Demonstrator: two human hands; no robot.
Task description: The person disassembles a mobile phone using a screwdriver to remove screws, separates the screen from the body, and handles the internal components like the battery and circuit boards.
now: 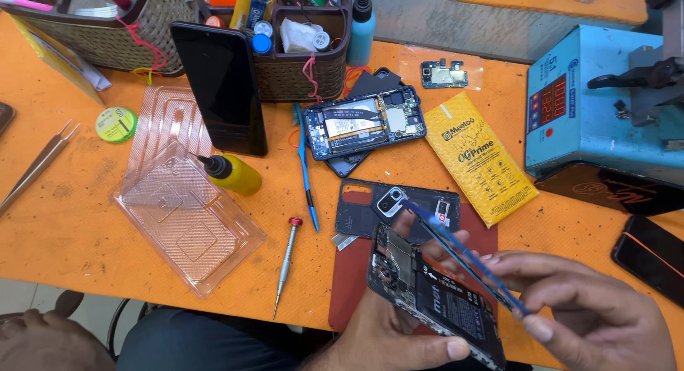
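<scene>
Left hand (388, 335) fingers grip an opened black phone with exposed battery (434, 300), low over the orange table (64, 221). Right hand (591, 314) fingers pinch a thin blue pry tool (463, 253) against it. Beyond, a yellow rectangular padded package (479, 157) lies flat near a blue machine (598, 107).

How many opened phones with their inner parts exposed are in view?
2: one opened phone lies on the orange table beside the baskets; the left hand holds the other. More may be hidden.

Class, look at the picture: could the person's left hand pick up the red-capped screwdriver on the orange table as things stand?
Probably not at once: the left hand is holding the opened phone. The screwdriver itself lies uncovered on the table just left of it.
</scene>
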